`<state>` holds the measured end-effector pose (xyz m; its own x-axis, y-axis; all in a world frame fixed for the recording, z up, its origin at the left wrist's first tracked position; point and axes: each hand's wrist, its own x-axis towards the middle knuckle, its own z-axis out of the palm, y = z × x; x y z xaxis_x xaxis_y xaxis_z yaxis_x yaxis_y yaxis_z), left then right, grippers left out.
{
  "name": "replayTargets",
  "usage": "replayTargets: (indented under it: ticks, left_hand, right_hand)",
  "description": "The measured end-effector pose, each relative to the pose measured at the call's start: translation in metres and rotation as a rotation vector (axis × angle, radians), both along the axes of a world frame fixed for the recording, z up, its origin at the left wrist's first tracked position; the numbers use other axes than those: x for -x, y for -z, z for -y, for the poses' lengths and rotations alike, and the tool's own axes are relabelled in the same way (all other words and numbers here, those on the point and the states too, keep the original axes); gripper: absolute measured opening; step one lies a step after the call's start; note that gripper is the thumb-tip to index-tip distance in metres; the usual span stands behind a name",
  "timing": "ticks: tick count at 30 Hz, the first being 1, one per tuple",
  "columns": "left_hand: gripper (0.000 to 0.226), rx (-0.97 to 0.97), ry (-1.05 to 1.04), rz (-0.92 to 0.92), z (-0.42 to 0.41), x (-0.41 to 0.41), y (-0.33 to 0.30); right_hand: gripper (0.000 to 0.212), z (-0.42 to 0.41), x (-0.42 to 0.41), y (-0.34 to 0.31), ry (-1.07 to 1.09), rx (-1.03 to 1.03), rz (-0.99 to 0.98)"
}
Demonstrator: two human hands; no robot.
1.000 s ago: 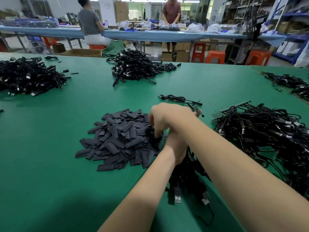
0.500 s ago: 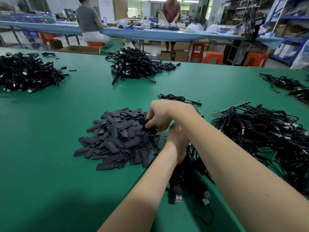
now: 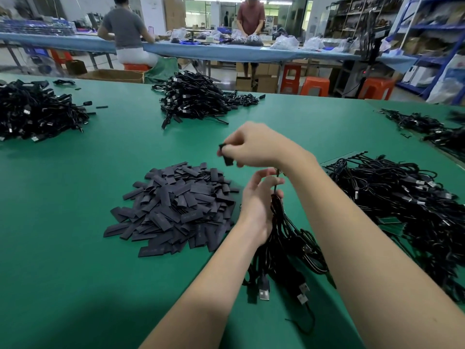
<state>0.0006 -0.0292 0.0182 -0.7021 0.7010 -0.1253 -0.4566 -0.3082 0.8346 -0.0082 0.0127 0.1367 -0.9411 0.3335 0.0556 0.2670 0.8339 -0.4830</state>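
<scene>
A black sleeve [image 3: 227, 157] is pinched by the right hand [image 3: 254, 144] in the air near the sleeve pile [image 3: 173, 207] (clear of it). A cable bundle [image 3: 284, 238] is gripped by the left hand [image 3: 258, 205] and trails onto the green table [image 3: 75, 273].

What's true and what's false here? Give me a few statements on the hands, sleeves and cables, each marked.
1. The right hand pinches a black sleeve. True.
2. The left hand holds nothing. False: it grips a bundle of cables.
3. The sleeve pile lies to the left of both hands. True.
4. The table is blue. False: it is green.
</scene>
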Motion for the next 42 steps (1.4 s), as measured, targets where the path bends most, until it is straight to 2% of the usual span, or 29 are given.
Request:
replayTargets:
  ticks: [4, 6, 8, 13, 19, 24, 30, 34, 38, 42]
  left_hand:
    - [0.019, 0.015, -0.090, -0.002, 0.000, 0.000, 0.002]
    - [0.013, 0.005, -0.109, -0.009, -0.002, 0.000, 0.001]
    - [0.009, -0.007, -0.089, 0.008, -0.002, -0.001, -0.001]
    - [0.009, 0.005, -0.061, 0.006, 0.000, -0.002, -0.002]
    - [0.008, -0.069, 0.029, 0.043, 0.003, 0.001, -0.004]
    - [0.010, -0.108, 0.066, 0.082, 0.001, 0.003, -0.002]
    - [0.006, -0.091, 0.107, 0.051, 0.003, 0.004, -0.003]
    - [0.006, -0.084, 0.158, 0.038, 0.004, 0.004, -0.003]
    - [0.003, -0.080, 0.177, 0.030, 0.005, 0.004, -0.002]
    - [0.003, -0.068, 0.182, 0.024, 0.005, 0.004, -0.002]
  right_hand:
    - [0.020, -0.038, -0.038, 0.005, 0.337, 0.386, -0.363]
    - [0.021, -0.056, -0.059, 0.019, 0.483, 0.576, -0.422]
    - [0.021, -0.067, -0.076, 0.042, 0.558, 0.672, -0.410]
    - [0.016, -0.071, -0.092, 0.088, 0.531, 0.989, -0.387]
    - [0.020, -0.072, -0.101, 0.097, 0.391, 1.282, -0.510]
    - [0.033, -0.067, -0.107, 0.093, 0.334, 1.312, -0.686]
    - [0.025, -0.060, -0.096, 0.091, 0.314, 1.231, -0.885]
    - [0.023, -0.058, -0.095, 0.090, 0.290, 1.238, -0.934]
    - [0.008, -0.057, -0.098, 0.089, 0.295, 1.259, -0.956]
    - [0.008, -0.057, -0.100, 0.086, 0.307, 1.235, -0.947]
